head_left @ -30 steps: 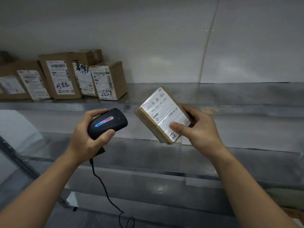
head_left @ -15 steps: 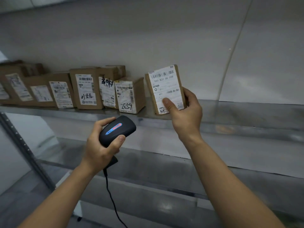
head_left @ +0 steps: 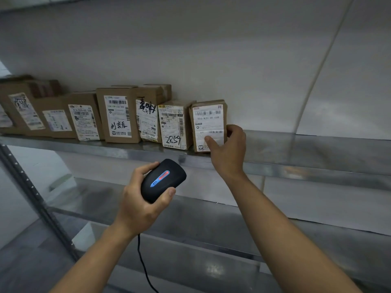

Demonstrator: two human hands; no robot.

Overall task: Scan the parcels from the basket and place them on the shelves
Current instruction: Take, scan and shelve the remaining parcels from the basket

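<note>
A small brown parcel (head_left: 208, 123) with a white barcode label stands upright on the metal shelf (head_left: 296, 149), at the right end of a row of parcels. My right hand (head_left: 229, 146) grips its right side, thumb on the label and fingers curled behind. Below the shelf's front edge, my left hand (head_left: 141, 199) holds a black corded barcode scanner (head_left: 163, 179) with a red and blue light strip. The parcel next to it (head_left: 172, 124) bears "2859" in marker.
Several labelled cardboard parcels (head_left: 115, 115) line the shelf to the left. To the right of my hand the shelf surface is bare. A lower metal shelf (head_left: 211, 227) runs beneath, and a grey upright post (head_left: 31, 191) stands at the left. The white wall (head_left: 232, 60) backs the shelves.
My right hand carried the parcel up from mid-air, turned it upright and set it on the shelf beside the "2859" parcel. The left hand with the scanner stayed low.
</note>
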